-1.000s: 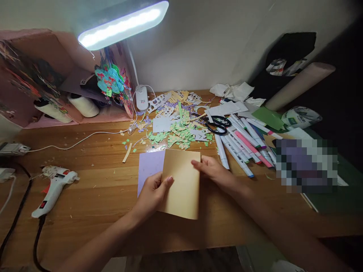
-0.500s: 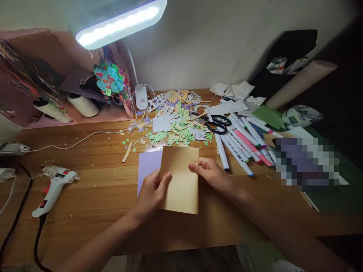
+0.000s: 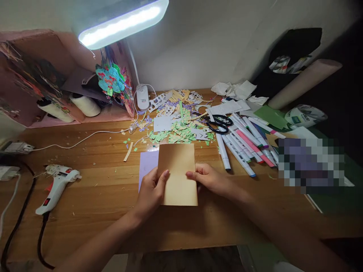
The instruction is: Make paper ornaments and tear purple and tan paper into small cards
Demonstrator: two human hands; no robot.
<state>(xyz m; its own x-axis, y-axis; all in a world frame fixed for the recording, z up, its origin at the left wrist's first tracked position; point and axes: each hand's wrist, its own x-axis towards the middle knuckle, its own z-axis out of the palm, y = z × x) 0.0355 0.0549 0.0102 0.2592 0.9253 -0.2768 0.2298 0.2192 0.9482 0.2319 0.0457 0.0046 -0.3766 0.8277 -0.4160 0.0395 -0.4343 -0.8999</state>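
A tan sheet of paper (image 3: 178, 158) is held up over the wooden table between both my hands. My left hand (image 3: 151, 187) grips its left edge, thumb on the front face and fingers behind. On the right edge, my right hand (image 3: 208, 179) pinches it the same way, with most fingers hidden behind. Whether the tan paper is a single sheet or folded, I cannot tell. A purple sheet of paper (image 3: 146, 165) lies on the table behind it, partly covered by the tan one and my left hand.
Paper scraps (image 3: 181, 126) are heaped at the back, beside black-handled scissors (image 3: 219, 124) and several markers (image 3: 241, 145). A corded glue gun (image 3: 56, 187) lies at left, near a pink box (image 3: 66, 49). The lamp (image 3: 124, 24) hangs above. A green board (image 3: 331, 202) lies right.
The tan paper has tilted slightly, its top edge shifting left and its bottom edge rising. My right hand has moved a little lower along its edge. Both hands keep hold.
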